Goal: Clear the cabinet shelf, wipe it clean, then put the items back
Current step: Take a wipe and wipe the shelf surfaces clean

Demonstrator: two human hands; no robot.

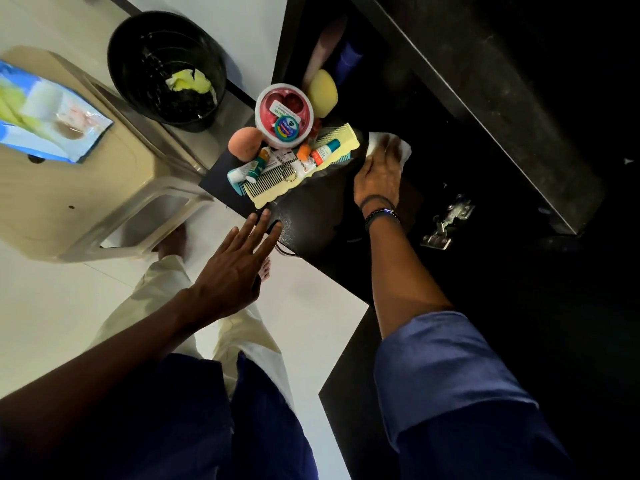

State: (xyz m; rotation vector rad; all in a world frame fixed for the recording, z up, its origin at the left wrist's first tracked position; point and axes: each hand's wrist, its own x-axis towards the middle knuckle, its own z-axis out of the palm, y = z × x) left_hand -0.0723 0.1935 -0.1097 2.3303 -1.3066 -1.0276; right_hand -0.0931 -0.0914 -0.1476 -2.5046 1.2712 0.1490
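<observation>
Right hand (pixel 379 174) presses a white crumpled wipe (pixel 398 143) flat against the black cabinet shelf (pixel 433 168), its grip closed on the cloth for wiping. Left hand (pixel 239 261) hovers open and empty. The round red-lidded tub (pixel 284 112), combs and tubes sit heaped at the shelf's left edge, apparently moved aside to free the surface.

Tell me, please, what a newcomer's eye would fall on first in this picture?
Probably the bright clutter of toiletries on a yellow mat at the dark shelf's edge, topped by a red-lidded tub. Just right of it, the right hand presses a white wipe onto the shelf, while the left hand hovers open nearby.
</observation>
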